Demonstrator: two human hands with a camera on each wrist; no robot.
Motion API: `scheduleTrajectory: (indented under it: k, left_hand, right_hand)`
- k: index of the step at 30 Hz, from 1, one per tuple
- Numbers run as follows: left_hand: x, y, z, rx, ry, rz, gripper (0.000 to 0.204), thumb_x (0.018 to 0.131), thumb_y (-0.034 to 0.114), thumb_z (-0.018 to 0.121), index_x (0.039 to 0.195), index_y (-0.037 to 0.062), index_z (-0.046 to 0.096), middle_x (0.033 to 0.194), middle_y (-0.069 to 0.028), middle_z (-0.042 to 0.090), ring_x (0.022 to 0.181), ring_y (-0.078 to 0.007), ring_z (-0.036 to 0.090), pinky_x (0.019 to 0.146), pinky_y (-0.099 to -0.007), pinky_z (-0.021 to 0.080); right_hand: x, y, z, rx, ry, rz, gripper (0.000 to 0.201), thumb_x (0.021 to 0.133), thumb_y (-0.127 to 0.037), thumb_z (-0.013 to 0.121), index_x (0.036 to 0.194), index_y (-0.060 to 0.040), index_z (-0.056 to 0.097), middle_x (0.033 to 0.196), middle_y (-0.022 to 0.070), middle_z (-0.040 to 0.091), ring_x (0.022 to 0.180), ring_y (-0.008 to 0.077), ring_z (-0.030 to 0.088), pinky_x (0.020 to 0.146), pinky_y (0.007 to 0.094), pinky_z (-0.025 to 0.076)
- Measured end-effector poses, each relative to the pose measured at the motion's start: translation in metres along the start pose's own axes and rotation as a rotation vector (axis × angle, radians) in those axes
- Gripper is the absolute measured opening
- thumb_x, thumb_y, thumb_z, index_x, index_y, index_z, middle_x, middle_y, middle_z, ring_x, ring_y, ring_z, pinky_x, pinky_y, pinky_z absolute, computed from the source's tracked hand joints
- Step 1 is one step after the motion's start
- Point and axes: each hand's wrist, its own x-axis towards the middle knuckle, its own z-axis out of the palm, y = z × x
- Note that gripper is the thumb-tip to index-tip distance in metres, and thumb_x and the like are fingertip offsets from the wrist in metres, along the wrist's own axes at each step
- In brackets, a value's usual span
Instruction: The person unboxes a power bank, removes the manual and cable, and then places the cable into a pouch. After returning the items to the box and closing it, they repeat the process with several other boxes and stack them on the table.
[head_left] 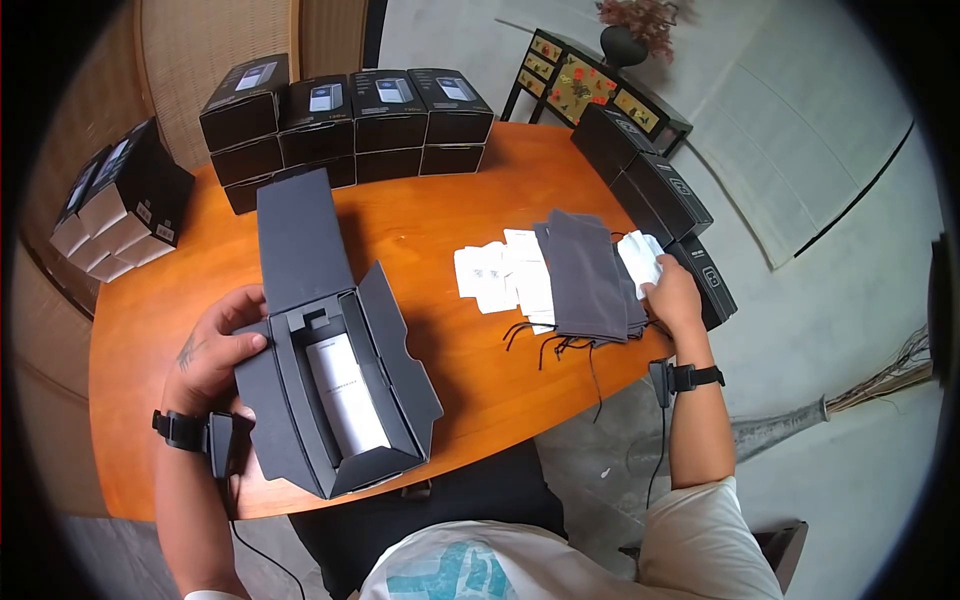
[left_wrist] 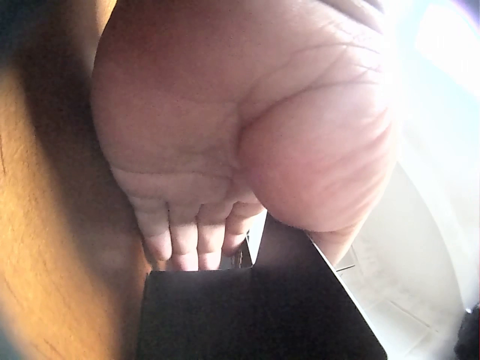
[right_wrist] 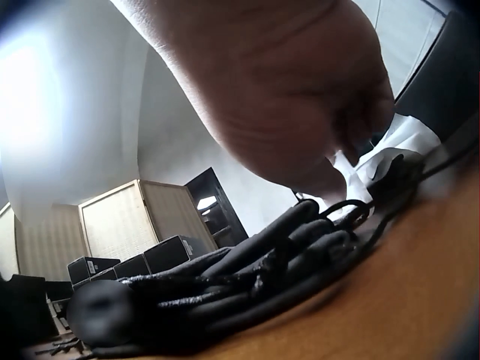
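Observation:
On the near left of the table an opened black box (head_left: pixel 285 400) stands tilted, lid flap raised, with a white printed leaflet (head_left: pixel 345 385) in its inner tray. My left hand (head_left: pixel 222 345) grips the box's left side, thumb on the top edge. In the left wrist view, that hand's fingers (left_wrist: pixel 184 236) run along the dark box wall (left_wrist: pixel 247 315). At the right, my right hand (head_left: pixel 675 295) pinches a white, soft-looking packet (head_left: pixel 638 258). Beside it lies a stack of grey drawstring pouches (head_left: pixel 585 280), whose folded edges (right_wrist: pixel 255 277) show in the right wrist view.
White cards or leaflets (head_left: pixel 495 278) lie left of the pouches. Stacked black boxes (head_left: pixel 385 110) line the table's back, more boxes (head_left: pixel 125 200) stand at far left, and flat black boxes (head_left: pixel 655 190) run along the right edge. The wooden table (head_left: pixel 430 230) carries it all.

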Motion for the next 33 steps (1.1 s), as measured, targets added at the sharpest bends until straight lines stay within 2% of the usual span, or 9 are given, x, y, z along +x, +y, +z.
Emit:
scheduleTrajectory:
  k: [3, 12, 18, 21, 24, 26, 28, 32, 33]
  left_hand:
    - [0.001, -0.001, 0.000, 0.007, -0.001, 0.015, 0.068, 0.075, 0.026, 0.083, 0.133, 0.0001, 0.058, 0.120, -0.0089, 0.066, 0.111, -0.0188, 0.063, 0.102, -0.0313, 0.049]
    - [-0.002, 0.003, 0.007, -0.031, 0.032, -0.018, 0.069, 0.072, 0.029, 0.084, 0.130, -0.0001, 0.060, 0.119, -0.0072, 0.066, 0.111, -0.0189, 0.063, 0.103, -0.0314, 0.047]
    - [-0.001, 0.001, 0.001, -0.039, -0.009, -0.011, 0.067, 0.077, 0.022, 0.082, 0.136, 0.0000, 0.057, 0.123, -0.0098, 0.065, 0.112, -0.0191, 0.063, 0.102, -0.0321, 0.050]
    - [-0.003, 0.001, 0.002, -0.051, 0.002, -0.010, 0.067, 0.077, 0.022, 0.082, 0.135, 0.0005, 0.058, 0.123, -0.0097, 0.065, 0.112, -0.0191, 0.063, 0.103, -0.0323, 0.049]
    - [-0.003, 0.003, 0.003, -0.042, 0.012, -0.013, 0.066, 0.078, 0.022, 0.082, 0.135, 0.0009, 0.058, 0.124, -0.0097, 0.065, 0.113, -0.0190, 0.063, 0.103, -0.0325, 0.049]
    - [-0.004, 0.001, 0.003, -0.064, 0.012, -0.016, 0.065, 0.078, 0.022, 0.082, 0.135, 0.0011, 0.058, 0.125, -0.0098, 0.065, 0.113, -0.0192, 0.063, 0.104, -0.0328, 0.049]
    - [-0.003, 0.000, 0.003, -0.073, 0.002, -0.020, 0.065, 0.079, 0.022, 0.082, 0.135, 0.0012, 0.058, 0.125, -0.0098, 0.066, 0.113, -0.0194, 0.063, 0.104, -0.0330, 0.048]
    - [-0.001, 0.000, 0.005, -0.052, 0.013, -0.019, 0.069, 0.076, 0.026, 0.083, 0.134, 0.0000, 0.058, 0.123, -0.0097, 0.066, 0.112, -0.0201, 0.063, 0.104, -0.0334, 0.048]
    - [-0.002, 0.001, 0.006, -0.039, 0.028, -0.022, 0.071, 0.074, 0.028, 0.084, 0.133, -0.0006, 0.058, 0.121, -0.0096, 0.066, 0.112, -0.0202, 0.063, 0.103, -0.0335, 0.048]
  right_hand:
    - [0.006, 0.006, 0.005, 0.135, -0.094, 0.065, 0.033, 0.082, -0.018, 0.079, 0.108, -0.0002, 0.072, 0.103, 0.0229, 0.071, 0.103, 0.0403, 0.068, 0.090, 0.0461, 0.055]
    - [-0.009, -0.002, 0.017, 0.267, -0.119, -0.103, 0.039, 0.080, -0.020, 0.084, 0.111, -0.0007, 0.071, 0.104, 0.0201, 0.072, 0.100, 0.0356, 0.071, 0.088, 0.0407, 0.055]
    - [0.000, -0.009, 0.017, 0.313, -0.189, 0.082, 0.029, 0.079, -0.013, 0.085, 0.097, -0.0005, 0.066, 0.104, 0.0193, 0.072, 0.099, 0.0322, 0.070, 0.087, 0.0397, 0.055]
    - [-0.002, -0.018, 0.009, 0.561, -0.263, 0.207, 0.023, 0.079, -0.007, 0.082, 0.089, -0.0021, 0.061, 0.098, 0.0164, 0.071, 0.095, 0.0268, 0.069, 0.085, 0.0384, 0.054]
    - [-0.006, -0.018, 0.000, 0.445, -0.188, 0.127, 0.015, 0.082, -0.001, 0.076, 0.089, -0.0029, 0.063, 0.097, 0.0138, 0.069, 0.093, 0.0226, 0.067, 0.084, 0.0381, 0.053]
    - [-0.007, -0.006, -0.002, 0.619, 0.026, 0.138, 0.007, 0.086, 0.000, 0.070, 0.090, -0.0026, 0.066, 0.101, 0.0143, 0.068, 0.093, 0.0251, 0.068, 0.084, 0.0385, 0.053]
    - [-0.013, 0.001, -0.003, 0.457, 0.291, -0.077, 0.013, 0.093, 0.001, 0.061, 0.100, -0.0021, 0.071, 0.104, 0.0137, 0.063, 0.087, 0.0293, 0.068, 0.083, 0.0382, 0.053]
    - [-0.045, -0.016, -0.019, 0.550, -0.106, -0.224, 0.021, 0.092, 0.001, 0.061, 0.108, -0.0043, 0.074, 0.114, 0.0163, 0.061, 0.098, 0.0320, 0.066, 0.088, 0.0391, 0.053]
    - [-0.057, -0.026, -0.025, 0.279, 0.038, -0.560, 0.023, 0.089, 0.000, 0.064, 0.110, -0.0041, 0.074, 0.114, 0.0177, 0.060, 0.102, 0.0360, 0.064, 0.090, 0.0411, 0.053]
